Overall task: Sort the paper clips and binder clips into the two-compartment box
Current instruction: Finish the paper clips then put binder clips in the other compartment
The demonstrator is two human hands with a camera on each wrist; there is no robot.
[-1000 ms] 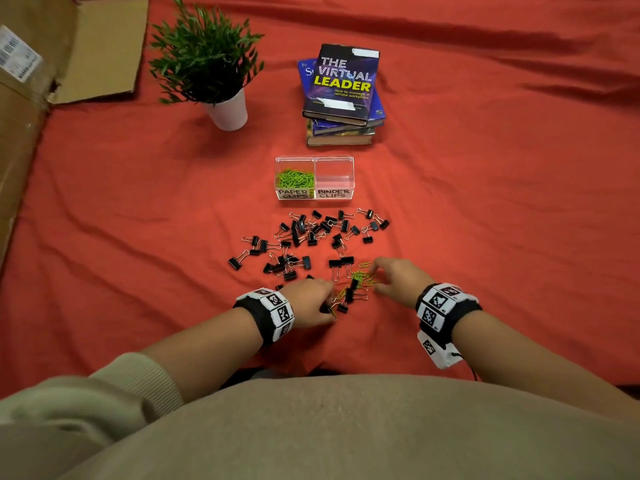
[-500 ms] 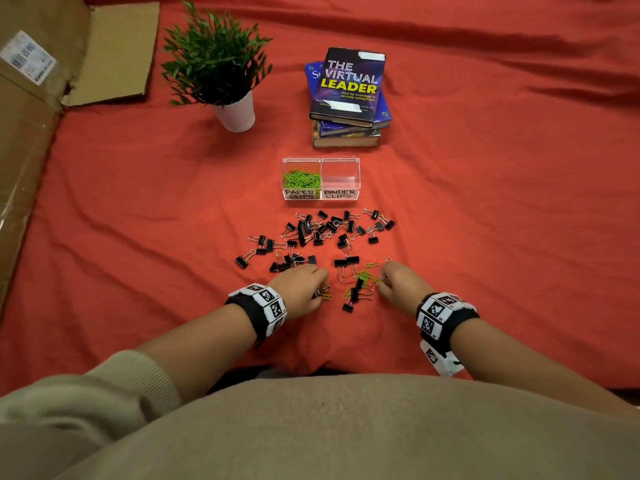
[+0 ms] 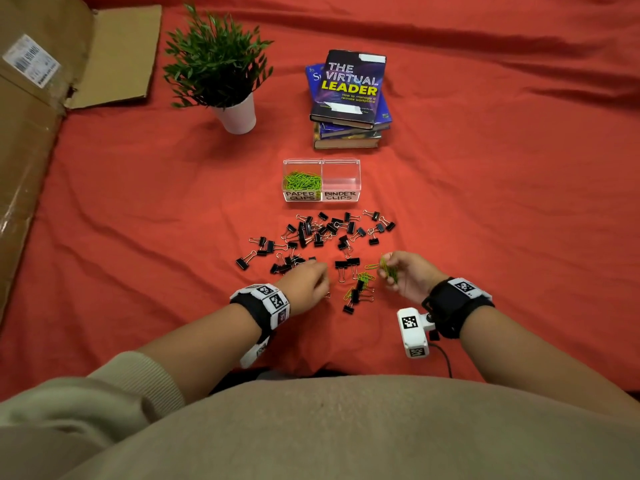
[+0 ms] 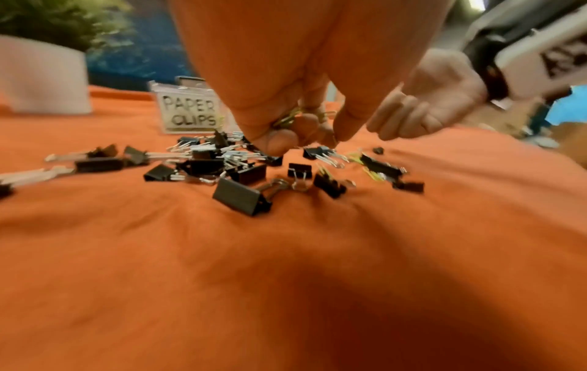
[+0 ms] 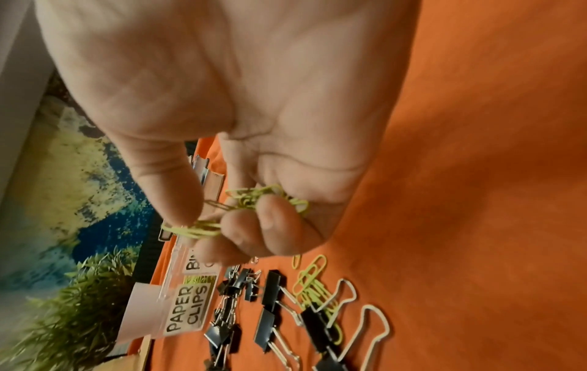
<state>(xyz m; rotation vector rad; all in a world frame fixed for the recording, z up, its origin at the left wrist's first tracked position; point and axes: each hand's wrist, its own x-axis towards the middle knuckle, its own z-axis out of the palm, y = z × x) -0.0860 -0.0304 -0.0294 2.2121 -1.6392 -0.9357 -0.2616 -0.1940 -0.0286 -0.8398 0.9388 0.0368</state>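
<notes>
A clear two-compartment box (image 3: 321, 199) stands mid-cloth; its left half, labelled PAPER CLIPS, holds green paper clips (image 3: 302, 180), and the right half, labelled BINDER CLIPS, looks empty. Black binder clips (image 3: 325, 230) lie scattered in front of it. A few green paper clips (image 3: 363, 277) lie among binder clips between my hands. My right hand (image 3: 398, 271) is lifted, palm turned up, and grips a bunch of green paper clips (image 5: 251, 200). My left hand (image 3: 311, 282) hovers low over the pile with fingers curled round several green paper clips (image 4: 292, 116).
A potted green plant (image 3: 221, 64) stands at the back left and a stack of books (image 3: 349, 98) behind the box. Flattened cardboard (image 3: 41, 98) lies along the left edge. Red cloth (image 3: 502, 202) covers the whole surface.
My right hand has lifted off the cloth and turned palm-up with its paper clips. My left hand has shifted slightly forward over the pile.
</notes>
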